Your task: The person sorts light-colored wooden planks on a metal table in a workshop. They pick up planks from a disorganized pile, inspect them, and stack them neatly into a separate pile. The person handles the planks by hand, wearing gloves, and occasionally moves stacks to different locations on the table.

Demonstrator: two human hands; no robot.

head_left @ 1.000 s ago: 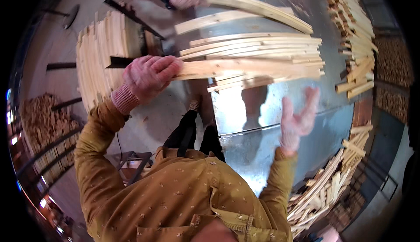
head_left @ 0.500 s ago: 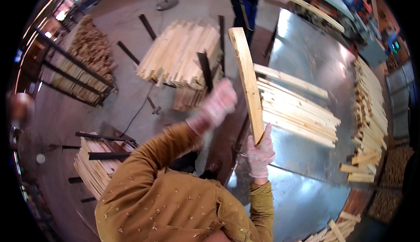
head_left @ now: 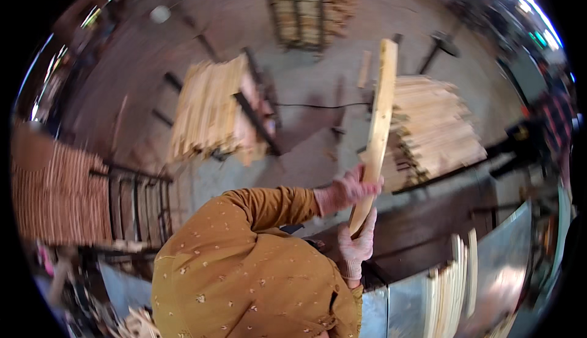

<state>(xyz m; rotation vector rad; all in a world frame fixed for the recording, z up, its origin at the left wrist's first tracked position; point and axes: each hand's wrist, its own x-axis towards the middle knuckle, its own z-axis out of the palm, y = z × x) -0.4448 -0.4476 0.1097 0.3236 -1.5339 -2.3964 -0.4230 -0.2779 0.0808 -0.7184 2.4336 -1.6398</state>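
A long, pale wooden slat [head_left: 381,112] stands out in front of me, its far end tilted slightly to the right. My left hand [head_left: 347,190], in a pinkish knit glove, is closed round it above its lower end. Just below, my gloved right hand [head_left: 357,247] holds the bottom end between thumb and fingers. Past the slat, to its right, lies a stack of similar slats [head_left: 437,124] between dark metal posts. Another slat stack [head_left: 211,109] sits in a rack to the left.
At lower right, a shiny metal table [head_left: 406,304] bears a row of slats [head_left: 449,289]. Another person [head_left: 553,124] stands at far right. A black cable [head_left: 321,105] crosses the floor between the stacks. A tall rack of wood [head_left: 306,8] stands farther back; more boards [head_left: 61,191] are piled at left.
My left hand, off the slat before, has now closed round it. My view has turned left, away from the metal table, and the slat has come round with me.
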